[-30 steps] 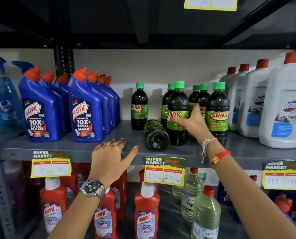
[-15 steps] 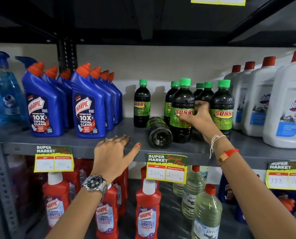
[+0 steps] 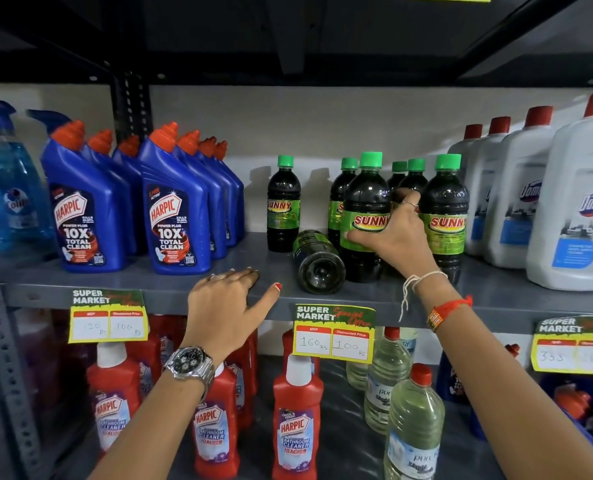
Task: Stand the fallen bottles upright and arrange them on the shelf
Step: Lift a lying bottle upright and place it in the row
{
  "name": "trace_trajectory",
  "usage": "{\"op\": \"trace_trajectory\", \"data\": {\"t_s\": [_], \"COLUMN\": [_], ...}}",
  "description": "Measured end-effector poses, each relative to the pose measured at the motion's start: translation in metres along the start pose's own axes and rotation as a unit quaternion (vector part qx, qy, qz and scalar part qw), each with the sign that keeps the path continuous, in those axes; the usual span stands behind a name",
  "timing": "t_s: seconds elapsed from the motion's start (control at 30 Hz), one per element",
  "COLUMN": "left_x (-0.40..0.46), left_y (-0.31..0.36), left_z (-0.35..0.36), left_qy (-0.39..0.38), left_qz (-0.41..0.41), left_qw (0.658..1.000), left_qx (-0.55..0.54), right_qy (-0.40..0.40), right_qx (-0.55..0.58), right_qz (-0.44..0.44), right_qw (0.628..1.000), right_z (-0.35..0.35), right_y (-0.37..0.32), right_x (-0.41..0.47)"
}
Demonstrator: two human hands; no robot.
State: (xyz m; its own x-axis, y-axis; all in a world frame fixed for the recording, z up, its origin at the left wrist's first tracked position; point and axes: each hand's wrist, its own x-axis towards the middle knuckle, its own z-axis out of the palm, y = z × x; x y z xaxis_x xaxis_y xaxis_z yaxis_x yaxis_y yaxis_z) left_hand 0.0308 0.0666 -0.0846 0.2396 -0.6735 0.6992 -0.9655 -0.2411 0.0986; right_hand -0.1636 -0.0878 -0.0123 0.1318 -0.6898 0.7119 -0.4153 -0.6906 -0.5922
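Several dark Sunny bottles with green caps stand on the grey shelf [image 3: 170, 285]. One fallen Sunny bottle [image 3: 317, 263] lies on its side with its base toward me, between a lone upright Sunny bottle [image 3: 283, 206] and the front upright Sunny bottle [image 3: 363, 209]. My right hand [image 3: 393, 233] wraps the label of that front upright bottle, fingers reaching behind it. My left hand [image 3: 226, 306] rests flat on the shelf's front edge, fingers spread, left of the fallen bottle and holding nothing.
Blue Harpic bottles [image 3: 174, 206] stand at the left, white Domex bottles [image 3: 579, 216] at the right. Price tags [image 3: 333, 334] hang from the shelf edge. The lower shelf holds red Harpic bottles [image 3: 297, 424] and clear bottles [image 3: 414, 427].
My right hand has slid up and around the front upright Sunny bottle, which has shifted slightly. The view has moved a little closer. My left hand stays on the shelf edge.
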Motion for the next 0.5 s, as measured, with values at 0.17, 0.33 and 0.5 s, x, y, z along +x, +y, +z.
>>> {"op": "trace_trajectory", "data": {"t_s": [0.17, 0.33, 0.5], "left_x": [0.002, 0.006, 0.001], "left_y": [-0.003, -0.011, -0.020], "left_z": [0.001, 0.001, -0.002], "left_qy": [-0.007, -0.041, -0.030], "left_qz": [0.001, 0.014, 0.014], "left_qw": [1.000, 0.999, 0.999], "left_qx": [-0.004, -0.015, -0.019], "right_qy": [0.164, 0.100, -0.138], "right_qx": [-0.154, -0.139, -0.265], "right_qz": [-0.061, -0.161, -0.163], "right_qw": [0.972, 0.972, 0.940], "right_z": [-0.006, 0.000, 0.026], "right_y": [-0.029, -0.063, -0.081], "right_x": [-0.023, -0.018, -0.002]}}
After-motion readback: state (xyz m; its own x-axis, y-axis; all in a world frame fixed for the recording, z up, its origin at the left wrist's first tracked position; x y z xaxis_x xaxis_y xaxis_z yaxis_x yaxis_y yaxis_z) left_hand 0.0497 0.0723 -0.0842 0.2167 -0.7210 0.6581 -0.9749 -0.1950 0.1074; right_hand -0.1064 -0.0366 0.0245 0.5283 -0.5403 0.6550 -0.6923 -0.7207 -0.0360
